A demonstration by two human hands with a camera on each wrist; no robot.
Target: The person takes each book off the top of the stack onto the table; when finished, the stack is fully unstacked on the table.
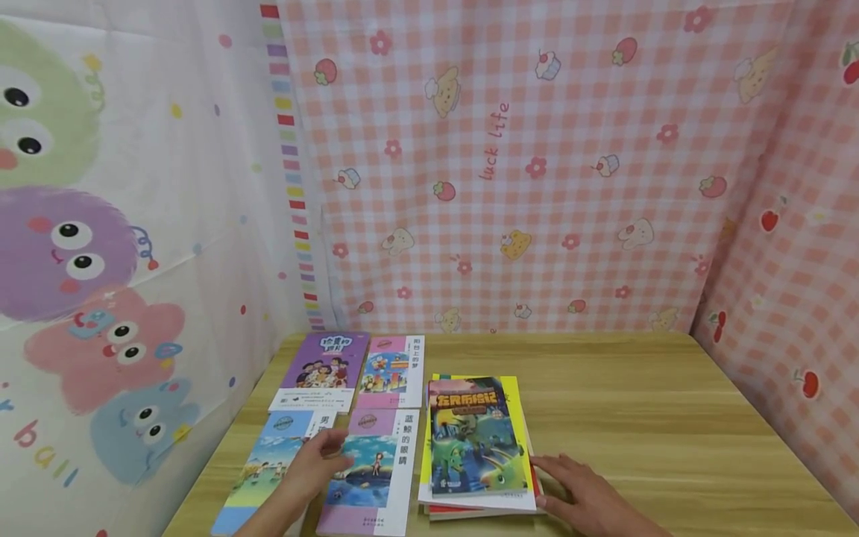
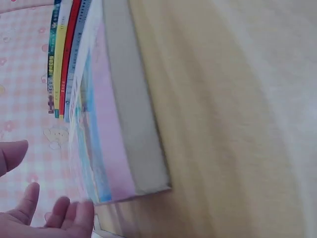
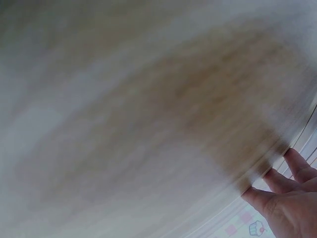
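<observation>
At the near edge of the desk, the left hand is above the gap between the blue book and the whale book. Its thumb and fingers are apart and loosely bent, with nothing in them; I cannot tell whether it touches either cover. The right hand lies near the same edge, its fingers stretched towards the right side of a stack, fingertips at that side and clamped on nothing.

The stack stands midway between the desk's side edges, towards the near one. On top is the dinosaur book, then the yellow book, jutting out to the right; under these come the red book and a grey-blue book.

Beyond the blue book, the purple book fills the desk's far left corner. Beside it, past the whale book, the pink book lies by the far edge. All four left-hand books lie face up.

Behind the far edge hangs a pink checked cloth.
</observation>
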